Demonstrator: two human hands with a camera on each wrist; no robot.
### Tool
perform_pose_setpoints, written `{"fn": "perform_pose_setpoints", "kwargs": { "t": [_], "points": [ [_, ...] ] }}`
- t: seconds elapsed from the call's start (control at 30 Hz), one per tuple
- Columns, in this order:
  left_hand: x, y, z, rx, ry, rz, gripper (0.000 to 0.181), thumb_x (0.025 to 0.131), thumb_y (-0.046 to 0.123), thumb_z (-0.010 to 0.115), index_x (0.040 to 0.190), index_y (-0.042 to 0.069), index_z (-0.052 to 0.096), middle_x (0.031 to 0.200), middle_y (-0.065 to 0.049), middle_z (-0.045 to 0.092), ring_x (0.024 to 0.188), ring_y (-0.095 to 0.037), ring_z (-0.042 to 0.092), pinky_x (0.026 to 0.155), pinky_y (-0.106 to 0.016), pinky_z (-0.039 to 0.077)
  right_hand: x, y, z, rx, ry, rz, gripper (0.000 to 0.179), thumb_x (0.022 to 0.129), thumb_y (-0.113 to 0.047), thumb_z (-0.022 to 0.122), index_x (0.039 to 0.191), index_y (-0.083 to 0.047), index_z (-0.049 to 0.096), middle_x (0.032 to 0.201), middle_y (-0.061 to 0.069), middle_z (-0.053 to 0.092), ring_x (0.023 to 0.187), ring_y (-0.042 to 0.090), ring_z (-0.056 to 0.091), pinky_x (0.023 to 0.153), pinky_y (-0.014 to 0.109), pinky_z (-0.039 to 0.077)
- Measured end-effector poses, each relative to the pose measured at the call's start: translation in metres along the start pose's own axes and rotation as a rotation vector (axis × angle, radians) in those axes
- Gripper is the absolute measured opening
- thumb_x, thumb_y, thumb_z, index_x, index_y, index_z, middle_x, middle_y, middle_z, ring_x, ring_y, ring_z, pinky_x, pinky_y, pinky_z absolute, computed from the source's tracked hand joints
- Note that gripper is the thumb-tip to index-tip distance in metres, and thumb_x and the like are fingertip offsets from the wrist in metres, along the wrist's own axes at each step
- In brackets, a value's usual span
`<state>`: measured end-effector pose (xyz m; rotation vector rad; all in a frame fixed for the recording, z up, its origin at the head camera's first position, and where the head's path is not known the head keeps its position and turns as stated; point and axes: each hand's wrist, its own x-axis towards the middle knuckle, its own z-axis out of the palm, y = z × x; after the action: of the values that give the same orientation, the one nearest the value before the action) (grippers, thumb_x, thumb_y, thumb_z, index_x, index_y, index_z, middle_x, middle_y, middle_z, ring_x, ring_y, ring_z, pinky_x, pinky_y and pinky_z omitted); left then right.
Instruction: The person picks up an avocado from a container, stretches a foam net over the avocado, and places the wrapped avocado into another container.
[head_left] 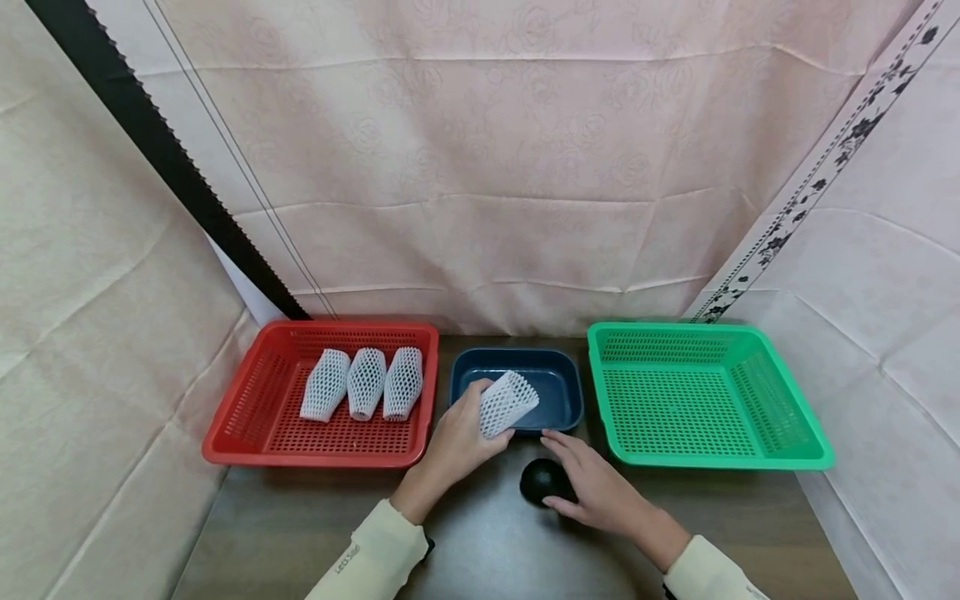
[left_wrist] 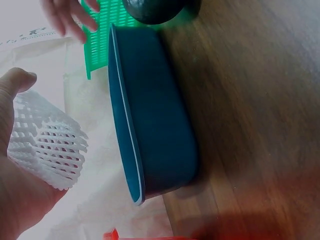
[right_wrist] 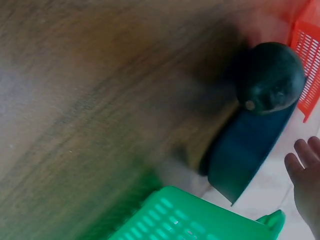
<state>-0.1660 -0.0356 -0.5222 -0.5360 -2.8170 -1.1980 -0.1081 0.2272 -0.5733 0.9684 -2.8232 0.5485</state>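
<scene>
My left hand [head_left: 454, 440] holds a white foam fruit net [head_left: 508, 406] above the front of the dark blue tray [head_left: 517, 356]. In the left wrist view the thumb lies along one side of the foam net [left_wrist: 47, 142], and its mesh end faces away from the palm. A dark green, round avocado [right_wrist: 270, 77] with a small stem scar rests on the table before the tray. Beside the avocado, my right hand [head_left: 603, 493] has its fingers loosely spread. Whether they touch it I cannot tell.
On the left stands a red basket [head_left: 322, 459] with several white foam nets [head_left: 366, 383] lying in a row. A green basket [head_left: 712, 461] sits to the right of the tray. Cloth curtains [head_left: 525, 167] enclose the wooden table [head_left: 480, 550] at the back and sides.
</scene>
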Motion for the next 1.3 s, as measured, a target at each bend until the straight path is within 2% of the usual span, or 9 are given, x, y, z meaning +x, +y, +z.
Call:
{"fn": "perform_pose_setpoints", "kwargs": {
  "t": [0.13, 0.27, 0.37, 0.5, 0.7, 0.87, 1.03, 1.3],
  "points": [
    [0.000, -0.001, 0.000, 0.017, 0.003, 0.021, 0.079, 0.085, 0.035, 0.085, 0.148, 0.012, 0.042, 0.138, -0.007, 0.059, 0.116, -0.021, 0.063, 0.103, -0.046, 0.055, -0.002, 0.004, 0.006, -0.005, -0.078, 0.021, 0.088, 0.086, -0.051, 0.081, 0.154, -0.009, 0.044, 0.157, 0.010, 0.048, 0.140, 0.025, 0.050, 0.110, 0.048, 0.049],
    [0.000, -0.001, 0.000, 0.026, 0.009, 0.020, 0.079, 0.085, 0.035, 0.085, 0.147, 0.014, 0.042, 0.138, -0.006, 0.060, 0.116, -0.021, 0.063, 0.103, -0.046, 0.055, -0.002, 0.008, 0.012, 0.006, -0.178, 0.078, 0.091, 0.087, -0.057, 0.076, 0.156, -0.009, 0.041, 0.156, 0.010, 0.048, 0.139, 0.025, 0.050, 0.111, 0.048, 0.047],
    [0.000, -0.002, 0.000, 0.024, 0.006, 0.014, 0.077, 0.085, 0.035, 0.085, 0.147, 0.016, 0.042, 0.138, -0.005, 0.060, 0.116, -0.020, 0.062, 0.104, -0.045, 0.054, -0.001, 0.010, 0.016, -0.011, -0.222, 0.106, 0.094, 0.087, -0.061, 0.075, 0.155, -0.007, 0.041, 0.153, 0.012, 0.050, 0.135, 0.025, 0.052, 0.110, 0.047, 0.048],
    [0.000, -0.003, 0.001, 0.022, -0.003, 0.005, 0.077, 0.086, 0.035, 0.084, 0.147, 0.017, 0.041, 0.139, -0.005, 0.059, 0.117, -0.019, 0.062, 0.105, -0.045, 0.054, -0.001, 0.012, 0.019, -0.019, -0.239, 0.121, 0.094, 0.086, -0.061, 0.076, 0.153, -0.004, 0.044, 0.146, 0.015, 0.055, 0.127, 0.026, 0.055, 0.106, 0.047, 0.050],
    [0.001, -0.004, 0.003, 0.028, 0.005, 0.003, 0.077, 0.086, 0.035, 0.084, 0.148, 0.016, 0.042, 0.139, -0.004, 0.059, 0.117, -0.020, 0.062, 0.105, -0.045, 0.054, 0.000, 0.014, 0.025, 0.037, -0.268, 0.158, 0.086, 0.086, -0.054, 0.079, 0.149, -0.004, 0.048, 0.136, 0.015, 0.060, 0.120, 0.025, 0.060, 0.099, 0.046, 0.054],
    [0.001, -0.005, 0.003, 0.037, 0.019, 0.011, 0.076, 0.086, 0.034, 0.084, 0.147, 0.016, 0.043, 0.138, -0.005, 0.060, 0.116, -0.021, 0.062, 0.104, -0.046, 0.054, 0.004, 0.016, 0.030, 0.064, -0.314, 0.199, 0.088, 0.086, -0.057, 0.077, 0.149, -0.004, 0.047, 0.136, 0.015, 0.059, 0.121, 0.025, 0.060, 0.100, 0.046, 0.054],
    [0.001, -0.006, 0.004, 0.042, 0.025, 0.016, 0.075, 0.086, 0.034, 0.084, 0.146, 0.017, 0.043, 0.138, -0.006, 0.060, 0.116, -0.021, 0.063, 0.104, -0.045, 0.054, 0.006, 0.016, 0.032, 0.067, -0.321, 0.206, 0.086, 0.085, -0.058, 0.078, 0.146, -0.005, 0.049, 0.133, 0.014, 0.059, 0.119, 0.024, 0.060, 0.099, 0.047, 0.054],
    [0.001, -0.008, 0.005, 0.021, 0.021, 0.006, 0.076, 0.086, 0.033, 0.084, 0.148, 0.014, 0.043, 0.139, -0.005, 0.059, 0.117, -0.021, 0.062, 0.104, -0.046, 0.054, 0.007, 0.016, 0.031, 0.132, -0.312, 0.212, 0.073, 0.089, -0.046, 0.079, 0.142, -0.005, 0.050, 0.130, 0.011, 0.059, 0.117, 0.021, 0.059, 0.098, 0.046, 0.054]
  ]
}}
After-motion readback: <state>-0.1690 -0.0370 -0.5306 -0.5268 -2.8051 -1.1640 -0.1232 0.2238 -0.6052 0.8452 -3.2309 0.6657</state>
